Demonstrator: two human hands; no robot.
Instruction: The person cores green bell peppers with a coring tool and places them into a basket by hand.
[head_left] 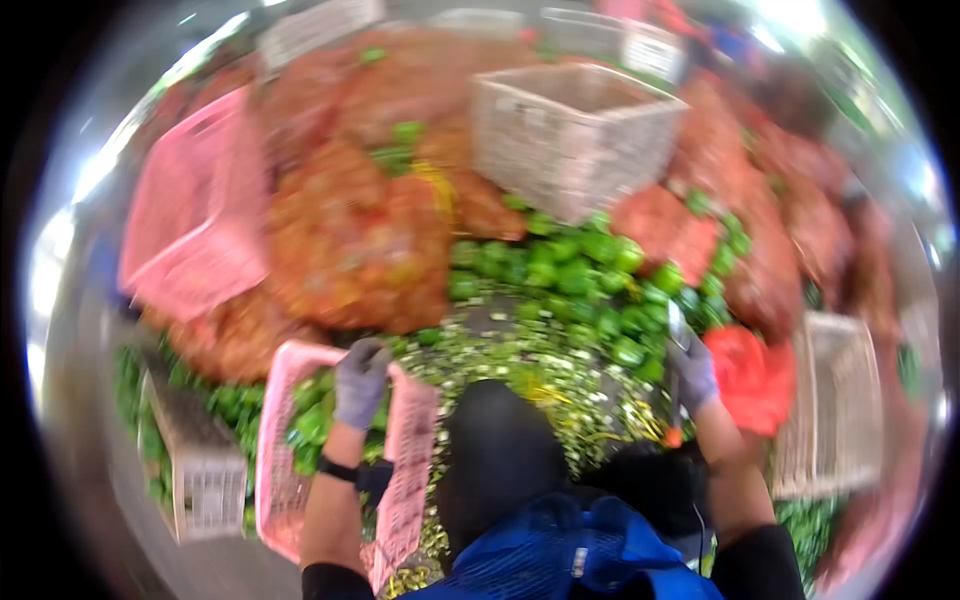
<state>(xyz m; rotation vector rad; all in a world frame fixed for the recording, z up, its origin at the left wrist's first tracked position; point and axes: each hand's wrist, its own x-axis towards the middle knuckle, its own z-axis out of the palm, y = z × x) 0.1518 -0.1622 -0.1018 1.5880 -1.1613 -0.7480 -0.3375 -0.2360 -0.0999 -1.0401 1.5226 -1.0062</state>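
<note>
My left hand (362,380), in a grey-purple glove, is above the far rim of a pink plastic crate (412,470). Its fingers are curled, and what they hold, if anything, is hidden. Green bell peppers (312,420) lie inside that crate. On the other side, my gloved right hand (692,368) closes around a knife (676,322) whose pale blade points away from me; blur hides its details. Just beyond this hand spreads a heap of green bell peppers (570,265). An orange-ended object (673,436) shows beside my right wrist.
White-green trimmings (500,345) cover the floor ahead. Filled orange net sacks (350,240) stand behind, with a whitish crate (575,140) and another pink crate (195,215). A red bag (745,375) and a beige crate (828,405) are at right.
</note>
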